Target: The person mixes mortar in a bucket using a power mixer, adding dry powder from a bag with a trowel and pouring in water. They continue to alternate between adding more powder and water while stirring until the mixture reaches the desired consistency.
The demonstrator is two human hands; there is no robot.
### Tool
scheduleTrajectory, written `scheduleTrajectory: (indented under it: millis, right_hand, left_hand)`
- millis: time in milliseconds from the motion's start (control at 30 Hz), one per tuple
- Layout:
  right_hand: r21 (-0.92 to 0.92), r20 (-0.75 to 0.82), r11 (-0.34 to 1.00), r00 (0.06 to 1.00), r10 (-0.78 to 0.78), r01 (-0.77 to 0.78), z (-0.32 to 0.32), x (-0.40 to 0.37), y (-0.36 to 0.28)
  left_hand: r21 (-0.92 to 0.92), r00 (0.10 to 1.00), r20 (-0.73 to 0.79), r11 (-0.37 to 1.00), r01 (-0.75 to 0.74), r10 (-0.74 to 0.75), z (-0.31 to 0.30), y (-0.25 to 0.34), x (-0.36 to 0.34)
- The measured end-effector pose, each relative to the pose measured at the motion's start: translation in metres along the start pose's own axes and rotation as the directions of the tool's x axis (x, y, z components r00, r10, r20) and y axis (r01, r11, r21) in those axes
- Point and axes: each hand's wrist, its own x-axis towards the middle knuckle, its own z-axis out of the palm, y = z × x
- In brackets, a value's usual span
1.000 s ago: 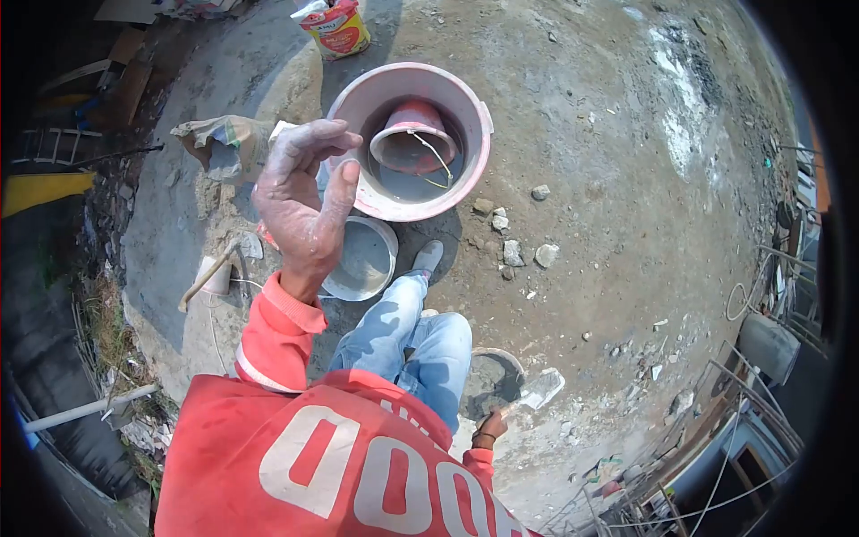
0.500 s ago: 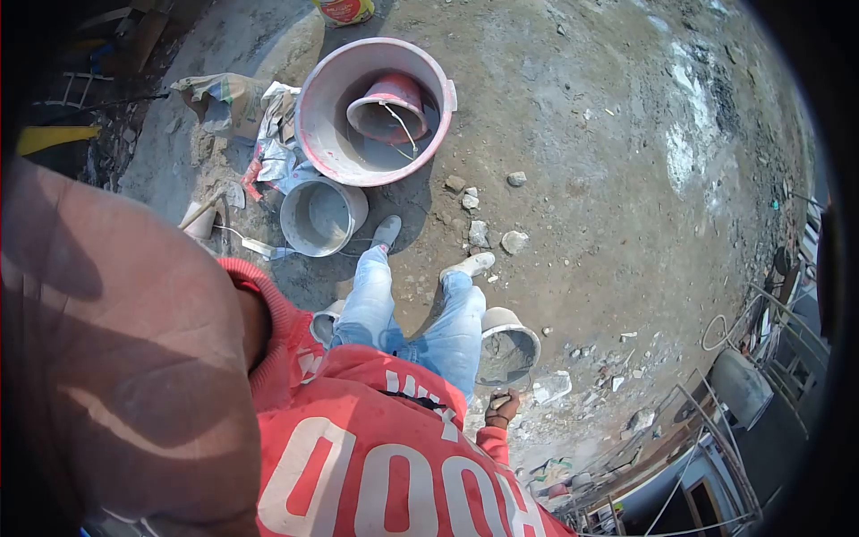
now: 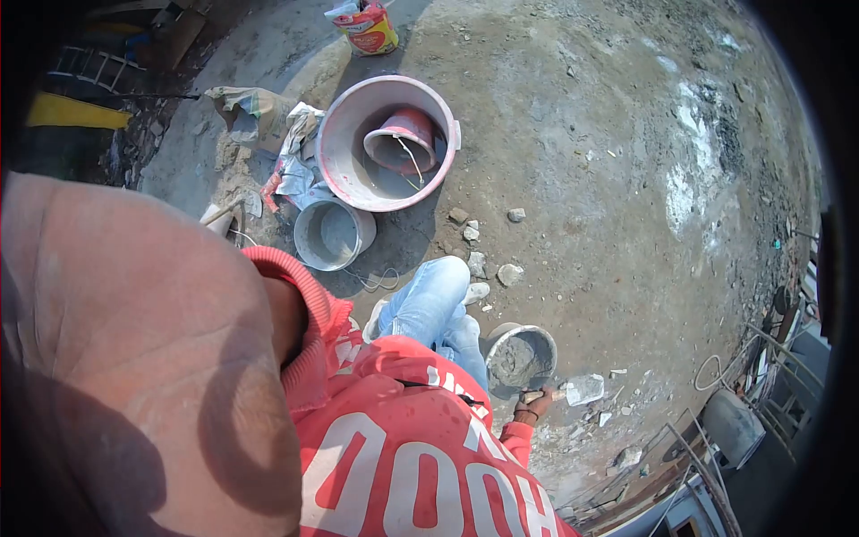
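Observation:
My left hand (image 3: 152,349) is raised very close to the camera and fills the lower left. Its fingers are outside the picture, so I cannot see whether it holds anything. Below my right knee, my right hand (image 3: 533,409) is closed around the handle of a trowel (image 3: 586,389), whose pale, flat blade points right. Just above that hand stands a bucket (image 3: 491,345) of wet grey mortar (image 3: 522,360). The trowel blade is outside the bucket, beside its lower right rim.
A large pink tub (image 3: 336,183) holds a smaller red bucket (image 3: 410,123) with a rope handle. Next to it are a grey bucket (image 3: 309,255) and crumpled sacks (image 3: 255,115). A red-yellow bag (image 3: 371,36) stands behind. Stones (image 3: 510,275) and rubble dot the ground.
The view has shifted and my legs are bent more sharply. The trowel in my right hand now shows clearly, stretched out to the right of the mortar bucket. My left hand stays near the camera.

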Motion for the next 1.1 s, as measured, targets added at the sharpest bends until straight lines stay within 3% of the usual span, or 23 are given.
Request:
scheduleTrajectory:
  millis: [133, 200, 267, 333, 400, 433, 467, 567, 700, 733, 800, 833, 933, 1000, 1100]
  right_hand:
    - [-0.104, 0.105, 0.995, 0.994, 0.003, 0.008, 0.082, -0.011, -0.045]
    - [-0.231, 0.047, 0.973, 0.999, 0.026, -0.015, 0.128, 0.000, -0.064]
    - [-0.220, 0.103, 0.975, 0.993, 0.062, -0.038, 0.159, 0.050, -0.075]
    - [-0.261, 0.122, 0.964, 0.989, 0.085, -0.050, 0.211, 0.048, -0.096]
    - [-0.369, 0.100, 0.929, 0.995, 0.025, 0.014, 0.228, 0.120, -0.105]
    - [-0.392, 0.133, 0.918, 0.991, -0.003, 0.055, 0.312, 0.063, -0.152]
    - [-0.407, 0.164, 0.908, 0.986, -0.035, 0.099, 0.373, 0.055, -0.184]
    - [-0.413, 0.187, 0.904, 0.982, -0.028, 0.105, 0.497, 0.010, -0.183]
    - [-0.419, 0.170, 0.900, 0.984, -0.049, 0.117, 0.589, -0.033, -0.212]
    - [-0.412, 0.173, 0.903, 0.983, -0.055, 0.123, 0.614, -0.028, -0.210]
    - [-0.397, 0.205, 0.874, 0.955, -0.213, 0.281, 0.673, -0.015, -0.223]
    - [-0.382, 0.225, 0.891, 0.960, -0.169, 0.246, 0.702, -0.003, -0.231]
    - [-0.398, 0.297, 0.882, 0.945, -0.136, 0.252, 0.807, 0.017, -0.241]
    - [-0.416, 0.355, 0.863, 0.925, -0.137, 0.288, 0.882, 0.032, -0.248]
    - [-0.442, 0.427, 0.829, 0.893, -0.143, 0.344, 1.013, 0.036, -0.245]
  left_hand:
    - [0.057, 0.997, -0.044, 0.996, -0.063, 0.065, -0.017, -0.034, 0.049]
    - [0.104, 0.989, -0.118, 0.992, -0.079, 0.091, -0.041, -0.061, 0.064]
    - [0.149, 0.971, -0.199, 0.983, -0.103, 0.132, -0.067, -0.082, 0.072]
    - [0.185, 0.951, -0.260, 0.975, -0.121, 0.168, -0.077, -0.133, 0.095]
    - [0.222, 0.925, -0.314, 0.964, -0.145, 0.211, -0.102, -0.179, 0.110]
    - [0.249, 0.907, -0.353, 0.957, -0.147, 0.231, -0.150, -0.204, 0.106]
    - [0.270, 0.890, -0.384, 0.952, -0.147, 0.246, -0.120, -0.230, 0.129]
    - [0.303, 0.894, -0.360, 0.940, -0.159, 0.267, -0.038, -0.317, 0.231]
    - [0.305, 0.908, -0.341, 0.942, -0.139, 0.244, -0.089, -0.352, 0.283]
    - [0.304, 0.909, -0.335, 0.942, -0.146, 0.249, -0.083, -0.361, 0.301]
    - [0.301, 0.913, -0.320, 0.941, -0.155, 0.253, -0.075, -0.385, 0.339]
    - [0.295, 0.918, -0.308, 0.942, -0.157, 0.250, -0.087, -0.386, 0.345]
    - [0.279, 0.929, -0.288, 0.948, -0.150, 0.232, -0.009, -0.441, 0.398]
    - [0.269, 0.933, -0.303, 0.957, -0.111, 0.194, -0.029, -0.465, 0.395]
    - [0.327, 0.930, -0.332, 0.944, -0.046, 0.161, 0.008, -0.533, 0.419]
